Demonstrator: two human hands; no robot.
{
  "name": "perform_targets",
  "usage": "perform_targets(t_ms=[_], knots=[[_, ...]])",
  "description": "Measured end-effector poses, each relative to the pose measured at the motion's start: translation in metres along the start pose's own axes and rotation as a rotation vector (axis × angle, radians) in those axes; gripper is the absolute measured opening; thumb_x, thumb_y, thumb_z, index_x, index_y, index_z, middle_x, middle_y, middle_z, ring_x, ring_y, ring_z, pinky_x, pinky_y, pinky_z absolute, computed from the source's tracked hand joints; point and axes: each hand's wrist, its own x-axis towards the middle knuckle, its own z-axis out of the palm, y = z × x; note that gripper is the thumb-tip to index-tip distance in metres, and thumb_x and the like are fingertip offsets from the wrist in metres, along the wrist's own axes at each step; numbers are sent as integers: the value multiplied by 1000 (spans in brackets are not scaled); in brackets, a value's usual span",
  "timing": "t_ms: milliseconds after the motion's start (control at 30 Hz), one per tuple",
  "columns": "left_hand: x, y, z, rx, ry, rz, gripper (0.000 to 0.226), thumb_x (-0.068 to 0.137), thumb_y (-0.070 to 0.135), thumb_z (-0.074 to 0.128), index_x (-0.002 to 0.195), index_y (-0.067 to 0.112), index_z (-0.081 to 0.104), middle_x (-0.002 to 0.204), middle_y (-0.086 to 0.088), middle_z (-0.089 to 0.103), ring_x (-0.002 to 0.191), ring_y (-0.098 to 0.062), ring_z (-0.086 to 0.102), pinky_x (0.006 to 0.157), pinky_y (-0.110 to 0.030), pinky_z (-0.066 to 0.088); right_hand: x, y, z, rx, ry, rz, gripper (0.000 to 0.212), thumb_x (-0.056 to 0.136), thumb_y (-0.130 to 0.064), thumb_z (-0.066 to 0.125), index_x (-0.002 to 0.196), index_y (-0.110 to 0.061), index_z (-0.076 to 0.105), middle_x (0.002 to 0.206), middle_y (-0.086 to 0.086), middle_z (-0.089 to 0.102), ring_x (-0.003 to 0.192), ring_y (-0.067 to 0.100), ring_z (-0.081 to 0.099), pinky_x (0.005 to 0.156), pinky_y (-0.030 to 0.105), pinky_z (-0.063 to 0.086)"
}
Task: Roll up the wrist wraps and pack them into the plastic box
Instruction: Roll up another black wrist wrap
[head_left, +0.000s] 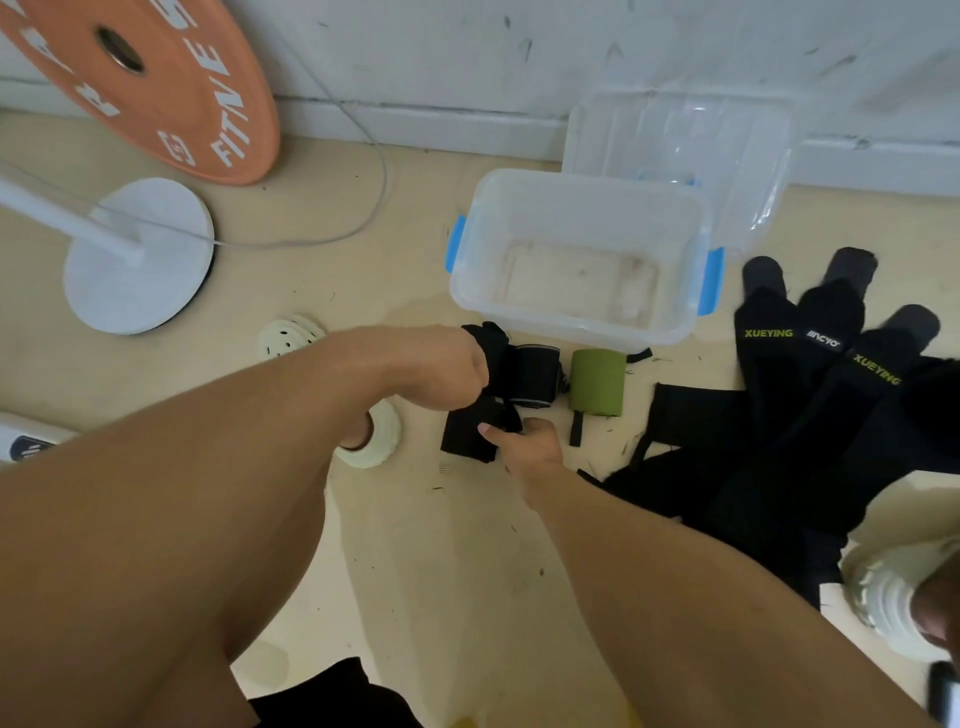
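Floor, beige, carries all items.

Right hand: near centre, fingers curled, pinching the near edge of a black wrist wrap against the floor.

Left hand: just beyond, fist closed on the far end of the same black wrist wrap, which runs between the two hands, partly unrolled.

Rolled black wrap: touching the held wrap's right side, lying on the floor.

Rolled green wrap: just right of the rolled black one, black strap trailing toward the viewer.

Loose black wraps: heap at right, lettered "XUEYING", unrolled.

White perforated sandal: near left, partly hidden by the left arm.

Plastic box: clear, blue latches, open, just beyond the rolls; nothing packed inside.

Clear lid: behind the box, leaning on the wall.

Orange weight plate: far left, against the wall.

White fan base: far left, below the plate.
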Motion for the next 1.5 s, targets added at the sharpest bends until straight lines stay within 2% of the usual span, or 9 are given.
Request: perform_targets(t_ms=[100, 267, 400, 533, 700, 867, 1033, 1233, 1500], knots=[[3, 1, -3, -45, 37, 48, 22, 94, 2, 44, 99, 23, 48, 99, -1, 48, 92, -19, 42, 82, -32, 36, -1, -1, -13, -32, 13, 6, 90, 81, -37, 87, 153, -12, 39, 142, 10, 54, 121, 30, 59, 104, 45, 52], [1, 16, 1, -38, 26, 105, 22, 99, 3, 44, 107, 16, 60, 108, -3, 57, 100, -17, 49, 89, -30, 44, -5, -2, -36, -82, 41, -15, 76, 83, -35, 85, 146, -15, 48, 135, 8, 58, 122, 29, 60, 106, 43, 52], [-6, 33, -2, -53, 75, 173, 40, 99, 6, 48, 132, 24, 60, 124, 4, 54, 117, -18, 51, 96, -26, 41, -12, -6, -64, -133, 149, -94, 50, 90, -26, 79, 133, -15, 57, 112, 3, 62, 104, 23, 61, 95, 35, 53], [-15, 56, -8, -52, 143, 230, 49, 101, 11, 50, 148, 22, 49, 152, 0, 49, 134, -22, 49, 109, -30, 42, -19, -12, -111, -194, 417, -174, 24, 99, -17, 63, 122, -21, 61, 115, 2, 67, 93, 17, 62, 72, 27, 54], [-24, 95, -8, -18, 176, 338, 46, 103, 18, 53, 147, 26, 48, 145, 5, 55, 119, -11, 48, 98, -25, 37, -26, 0, -190, -175, 658, -190, 41, 97, -17, 67, 135, -22, 54, 134, 2, 56, 120, 21, 57, 98, 40, 54], [-35, 131, -5, 9, 207, 436, 47, 104, 23, 55, 149, 29, 45, 146, 7, 54, 130, -13, 50, 97, -22, 32, -32, 32, -245, -154, 725, -52, 82, 93, -26, 72, 160, -14, 26, 159, 17, 34, 145, 38, 36, 120, 51, 33], [-40, 138, 4, 29, 167, 429, 49, 103, 27, 58, 150, 31, 45, 148, 8, 53, 125, -10, 50, 96, -21, 33, -19, 33, -255, -48, 609, 77, 107, 84, -45, 81, 164, -18, 16, 161, 17, 33, 145, 42, 37, 119, 54, 35], [-38, 135, 7, 86, 137, 398, 50, 103, 32, 58, 151, 35, 43, 148, 11, 52, 134, -12, 49, 98, -23, 34, -1, 25, -262, 11, 628, 218, 110, 79, -39, 86, 161, -14, 18, 157, 18, 37, 140, 43, 40, 114, 57, 39], [-34, 132, 10, 93, 134, 389, 51, 103, 38, 58, 150, 41, 41, 149, 12, 49, 135, -12, 49, 110, -30, 41, 2, 31, -261, -59, 728, 358, 115, 85, -43, 80, 164, -19, -1, 166, 16, 17, 151, 38, 23, 124, 54, 22]])
